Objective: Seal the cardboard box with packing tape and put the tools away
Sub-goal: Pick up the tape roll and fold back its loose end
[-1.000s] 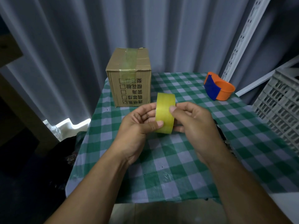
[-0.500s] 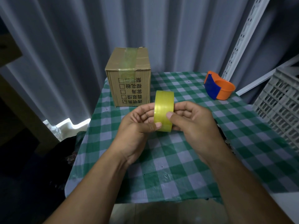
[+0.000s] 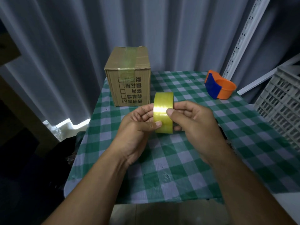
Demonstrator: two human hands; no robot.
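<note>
A yellow roll of packing tape (image 3: 163, 108) stands on edge above the table, held between both hands. My left hand (image 3: 138, 132) grips it from the left, thumb on its outer face. My right hand (image 3: 196, 125) holds it from the right, thumb pressed on the face. The cardboard box (image 3: 128, 75) sits at the table's far left corner, with a strip of yellowish tape running over its top and down the front. An orange and blue tape cutter (image 3: 219, 85) lies at the far right of the table.
The table (image 3: 178, 168) has a green and white checked cloth. A grey plastic crate (image 3: 282, 104) stands at the right edge. Grey curtains hang behind, and a white perforated rail leans at the upper right. Dark floor lies to the left.
The tape roll has risen slightly and turned between my hands. My right thumb has slid down across its face. The box and the cutter have not moved.
</note>
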